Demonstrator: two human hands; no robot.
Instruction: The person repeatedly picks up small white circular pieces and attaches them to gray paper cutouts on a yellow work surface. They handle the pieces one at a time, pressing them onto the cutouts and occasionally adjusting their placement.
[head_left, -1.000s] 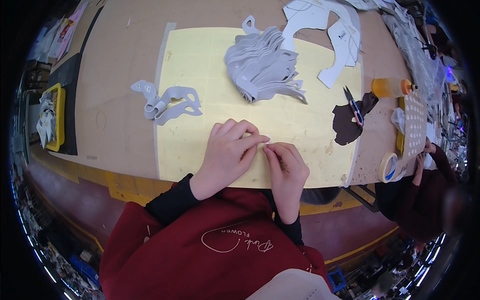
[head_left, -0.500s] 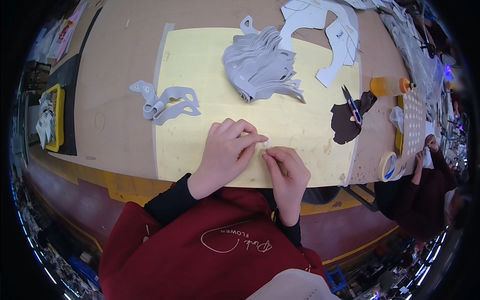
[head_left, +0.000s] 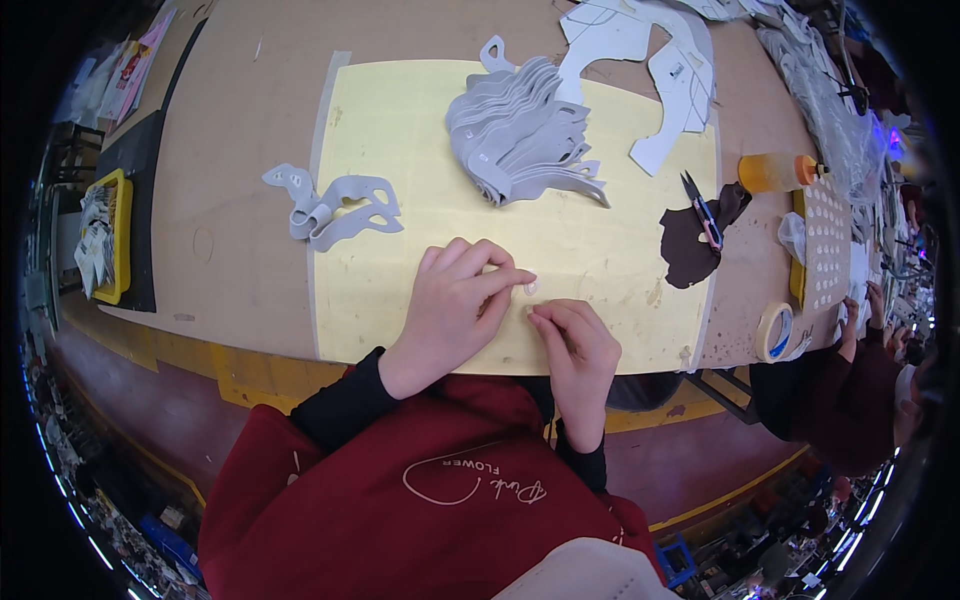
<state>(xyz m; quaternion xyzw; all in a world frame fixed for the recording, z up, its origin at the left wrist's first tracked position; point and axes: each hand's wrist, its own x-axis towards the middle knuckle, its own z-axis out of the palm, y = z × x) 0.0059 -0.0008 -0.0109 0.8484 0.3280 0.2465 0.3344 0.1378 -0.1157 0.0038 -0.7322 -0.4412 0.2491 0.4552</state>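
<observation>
My left hand [head_left: 452,308] is low over the yellow sheet [head_left: 420,110], with thumb and forefinger pinched on a small white piece [head_left: 531,287]. Just to its right, my right hand [head_left: 578,345] has its thumb and forefinger pressed together; whatever sits between those tips is too small to make out. A gap separates the two sets of fingertips. Beyond them rises a bunched stack of grey cut-out pieces [head_left: 520,135], its layers standing on edge. More grey pieces [head_left: 350,210], one curled into a loop, lie left of my hands.
Snips [head_left: 704,212] rest on a dark brown scrap [head_left: 687,250] at right. Beyond are an orange bottle [head_left: 775,173], a tape roll [head_left: 773,332] and a tray of pale discs [head_left: 826,240]. White patterns [head_left: 680,85] lie far; a yellow basket [head_left: 122,235] stands left. A co-worker's hand [head_left: 875,300] shows at right.
My right hand's fingertips have drawn slightly down, away from the white piece. My left hand keeps its pinch nearly in place. The co-worker's hands at right have shifted.
</observation>
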